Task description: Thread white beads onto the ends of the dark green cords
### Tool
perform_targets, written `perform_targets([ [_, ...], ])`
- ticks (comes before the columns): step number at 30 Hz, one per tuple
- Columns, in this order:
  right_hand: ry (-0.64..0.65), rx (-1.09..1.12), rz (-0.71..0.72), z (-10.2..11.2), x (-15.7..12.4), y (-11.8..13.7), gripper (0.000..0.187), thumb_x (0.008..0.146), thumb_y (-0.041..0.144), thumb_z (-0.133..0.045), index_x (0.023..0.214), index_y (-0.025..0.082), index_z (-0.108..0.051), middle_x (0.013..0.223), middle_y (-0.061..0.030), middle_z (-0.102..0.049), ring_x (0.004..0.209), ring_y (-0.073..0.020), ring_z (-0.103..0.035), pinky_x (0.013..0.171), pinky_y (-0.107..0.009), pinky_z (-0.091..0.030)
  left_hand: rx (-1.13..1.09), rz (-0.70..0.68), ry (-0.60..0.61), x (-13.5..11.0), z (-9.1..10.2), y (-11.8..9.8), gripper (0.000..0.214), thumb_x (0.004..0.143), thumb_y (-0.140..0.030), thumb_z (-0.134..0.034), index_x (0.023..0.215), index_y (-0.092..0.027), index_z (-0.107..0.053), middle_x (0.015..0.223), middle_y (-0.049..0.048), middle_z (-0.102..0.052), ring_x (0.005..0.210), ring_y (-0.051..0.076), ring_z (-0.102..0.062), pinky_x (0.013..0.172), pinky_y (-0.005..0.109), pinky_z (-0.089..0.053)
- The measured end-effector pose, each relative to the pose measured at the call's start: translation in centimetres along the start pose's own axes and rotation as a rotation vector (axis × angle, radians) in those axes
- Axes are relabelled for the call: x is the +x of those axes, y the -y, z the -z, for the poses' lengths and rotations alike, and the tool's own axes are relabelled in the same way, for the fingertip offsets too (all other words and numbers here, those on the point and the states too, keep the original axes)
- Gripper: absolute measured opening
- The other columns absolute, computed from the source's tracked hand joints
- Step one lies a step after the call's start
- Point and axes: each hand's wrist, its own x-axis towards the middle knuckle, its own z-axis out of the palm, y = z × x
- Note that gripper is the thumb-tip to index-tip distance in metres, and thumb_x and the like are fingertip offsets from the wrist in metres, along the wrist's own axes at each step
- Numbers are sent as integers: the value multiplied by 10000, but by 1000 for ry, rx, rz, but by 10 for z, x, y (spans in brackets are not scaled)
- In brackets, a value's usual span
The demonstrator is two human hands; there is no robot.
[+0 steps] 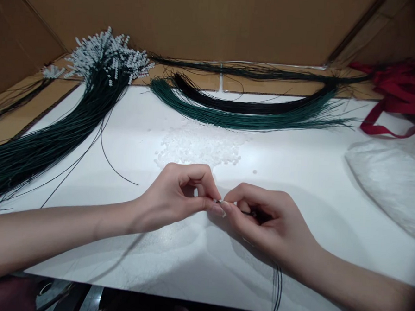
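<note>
Your left hand (177, 196) pinches the tip of the cords (277, 289) gripped in your right hand (268, 220), near beads (201, 145) on the tabletop (296, 178)

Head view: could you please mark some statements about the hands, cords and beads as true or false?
1. The left hand and right hand meet fingertip to fingertip over the white table. True.
2. The right hand holds dark cords that hang over the near edge. True.
3. The loose bead pile lies right of the right hand. False: it lies just behind both hands.
4. The red ribbons lie at far left. False: they lie at far right.
</note>
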Motion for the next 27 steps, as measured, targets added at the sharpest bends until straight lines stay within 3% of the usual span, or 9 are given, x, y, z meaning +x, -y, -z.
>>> perform_targets([
  [27, 8, -5, -6, 0, 0, 1, 237, 954, 294, -565, 765, 176, -646, 543, 49, -389, 497, -83, -305, 442, -245, -217, -12, 40, -6, 1, 0, -1, 111, 743, -175, -775, 697, -139, -681, 645, 17, -669, 593, 101, -589, 553, 198, -443],
])
